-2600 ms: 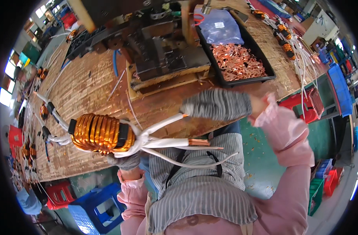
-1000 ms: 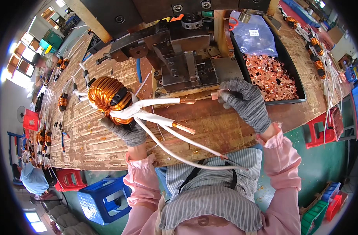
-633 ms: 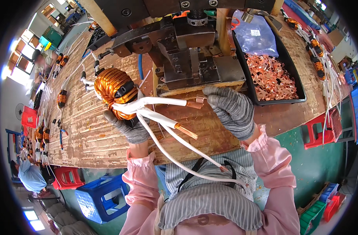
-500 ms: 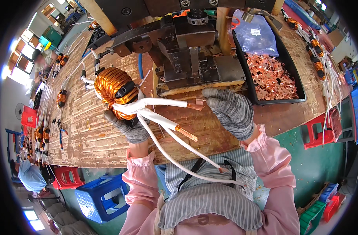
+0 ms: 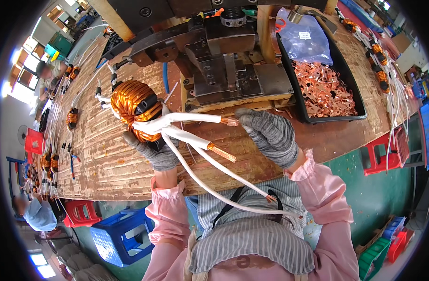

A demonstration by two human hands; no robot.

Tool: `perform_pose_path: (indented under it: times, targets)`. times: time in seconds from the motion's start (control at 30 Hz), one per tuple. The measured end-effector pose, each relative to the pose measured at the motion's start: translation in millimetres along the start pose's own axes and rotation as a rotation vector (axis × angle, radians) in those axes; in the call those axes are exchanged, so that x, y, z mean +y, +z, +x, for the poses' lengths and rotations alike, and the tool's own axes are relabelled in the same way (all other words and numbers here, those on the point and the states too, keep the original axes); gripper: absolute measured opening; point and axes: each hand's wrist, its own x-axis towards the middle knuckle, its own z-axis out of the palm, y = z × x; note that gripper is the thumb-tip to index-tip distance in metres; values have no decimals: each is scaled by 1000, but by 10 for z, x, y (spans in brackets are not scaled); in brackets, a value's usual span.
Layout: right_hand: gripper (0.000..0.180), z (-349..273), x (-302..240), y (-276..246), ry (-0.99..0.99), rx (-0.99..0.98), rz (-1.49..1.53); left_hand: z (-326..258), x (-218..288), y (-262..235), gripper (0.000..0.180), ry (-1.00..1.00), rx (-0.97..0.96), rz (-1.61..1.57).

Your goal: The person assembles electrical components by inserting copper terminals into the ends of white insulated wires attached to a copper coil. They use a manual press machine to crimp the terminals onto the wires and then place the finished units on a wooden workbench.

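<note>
1. Our left hand point(image 5: 151, 150), in a grey knit glove, is closed around the copper-wound toroidal coil point(image 5: 132, 108) and holds it up above the wooden bench point(image 5: 97, 154), just left of the metal press point(image 5: 228, 70). If that grasp slackens, we judge the coil could drop and drag its leads with it.
2. Our right hand point(image 5: 270, 136) pinches the copper terminal point(image 5: 230, 122) on the upper white-sleeved lead point(image 5: 186, 118), right at the front edge of the press. Fingertips this close to the die risk being caught.
3. The terminal may slide off the lead's end if we tilt it.
4. A second lead with a bare copper end point(image 5: 221, 152) juts free and could snag on our glove.
5. The long leads point(image 5: 233, 199) hang over our apron, where they might catch.
</note>
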Motion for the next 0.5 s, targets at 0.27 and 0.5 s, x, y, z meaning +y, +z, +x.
perform_pose_path:
  times: [0.27,0.5]
  targets:
    - [18,63,-50,-34,316,-50,303,-17,32,-45,75,-18,51,35]
    - [23,181,62,-213,833,-136,1033,-51,97,-199,79,-39,155,-1]
